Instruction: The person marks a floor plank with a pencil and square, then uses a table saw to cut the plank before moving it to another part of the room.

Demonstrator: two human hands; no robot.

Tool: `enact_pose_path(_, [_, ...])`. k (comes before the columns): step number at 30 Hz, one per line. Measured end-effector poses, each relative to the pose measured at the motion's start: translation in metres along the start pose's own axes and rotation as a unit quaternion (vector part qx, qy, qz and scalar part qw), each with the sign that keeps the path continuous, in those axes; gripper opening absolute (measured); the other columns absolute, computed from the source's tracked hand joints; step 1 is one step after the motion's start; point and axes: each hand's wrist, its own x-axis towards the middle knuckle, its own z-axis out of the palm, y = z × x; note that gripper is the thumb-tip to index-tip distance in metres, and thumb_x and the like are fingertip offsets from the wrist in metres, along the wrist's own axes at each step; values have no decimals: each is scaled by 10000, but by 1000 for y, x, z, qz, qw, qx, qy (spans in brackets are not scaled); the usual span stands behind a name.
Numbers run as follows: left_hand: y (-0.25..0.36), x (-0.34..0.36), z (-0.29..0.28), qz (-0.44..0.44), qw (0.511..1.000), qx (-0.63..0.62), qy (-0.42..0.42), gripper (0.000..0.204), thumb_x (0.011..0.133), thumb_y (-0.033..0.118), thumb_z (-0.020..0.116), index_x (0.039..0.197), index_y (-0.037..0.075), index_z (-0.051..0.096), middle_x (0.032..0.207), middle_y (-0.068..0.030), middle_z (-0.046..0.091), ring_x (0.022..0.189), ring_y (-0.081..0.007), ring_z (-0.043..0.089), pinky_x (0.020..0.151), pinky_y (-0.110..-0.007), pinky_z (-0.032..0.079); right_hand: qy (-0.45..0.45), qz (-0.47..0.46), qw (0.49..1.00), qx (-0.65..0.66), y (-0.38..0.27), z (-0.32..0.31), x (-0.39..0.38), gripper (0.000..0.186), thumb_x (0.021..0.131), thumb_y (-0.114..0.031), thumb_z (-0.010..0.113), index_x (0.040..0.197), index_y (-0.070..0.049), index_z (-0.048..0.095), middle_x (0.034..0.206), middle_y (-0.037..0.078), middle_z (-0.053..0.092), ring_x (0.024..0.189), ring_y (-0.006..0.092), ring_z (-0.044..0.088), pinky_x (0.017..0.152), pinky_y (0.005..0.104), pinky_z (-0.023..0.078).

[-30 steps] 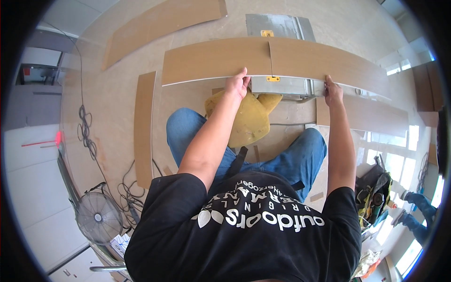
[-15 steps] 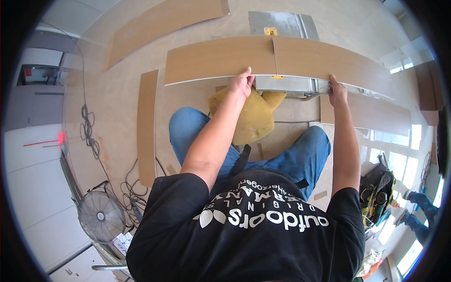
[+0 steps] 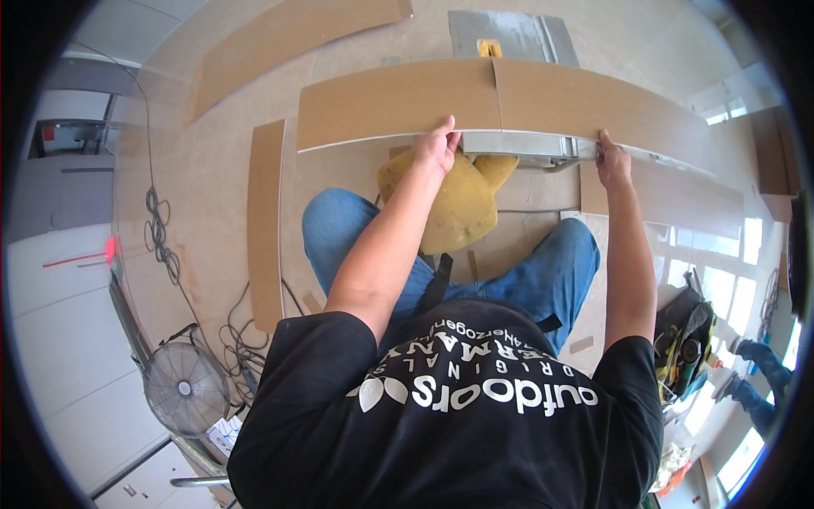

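Two boards (image 3: 398, 103) abut, upper centre — left hand (image 3: 435, 153) and right hand (image 3: 615, 164) gripping near edges, likely for balance.

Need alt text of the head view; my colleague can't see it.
A person's bare left hand and right hand grip a long, flat tan board on either side of its crosswise seam, over a grey metal-topped machine. A round, grey wire-caged fan stands at lower left.

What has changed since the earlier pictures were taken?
The seamed brown board shifted slightly toward the person over the grey table, hiding the near yellow patch; the far yellow patch shows more. The left hand and right hand still hold the board.
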Motion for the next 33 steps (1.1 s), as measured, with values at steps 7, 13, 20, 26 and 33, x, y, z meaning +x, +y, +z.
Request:
enact_pose_path(7, [2,3,-12,-24,999,12,-20,252,887,64,686,1113,127,592,1084,9,618,1007,-116,579,856,-260,512,-11,-7,1000,20,3,-2,-6,254,884,-241,726,938,-36,586,739,25,551,637,117,505,548,268,415])
enact_pose_path(13, [-9,31,-16,-40,998,-19,-42,137,877,75,699,991,59,625,926,-43,642,850,-149,639,717,-251,586,-12,-27,1000,-11,8,-29,2,265,875,-231,733,926,-13,592,762,44,581,640,116,525,508,252,418])
enact_pose_path(20, [7,55,-19,-19,996,-37,-79,75,926,83,628,941,16,598,832,-78,642,712,-167,659,640,-254,612,-33,-86,961,262,1,-61,-43,201,952,-44,557,1143,19,549,1108,148,628,989,241,636,882,371,529])
enact_pose_path(26, [133,43,7,29,964,-153,-214,170,795,-99,641,823,48,560,779,-60,585,740,-189,596,718,-319,547,27,-109,939,324,-3,-185,-47,276,932,1,509,1205,31,530,1136,160,634,1027,281,642,892,406,538])
enact_pose_path(33, [259,-45,-63,194,954,-177,-143,230,900,63,643,1084,-37,548,1021,-103,596,876,-192,593,685,-277,525,145,-121,945,266,12,-302,44,190,908,5,558,1098,4,565,1028,121,645,917,245,638,828,347,529])
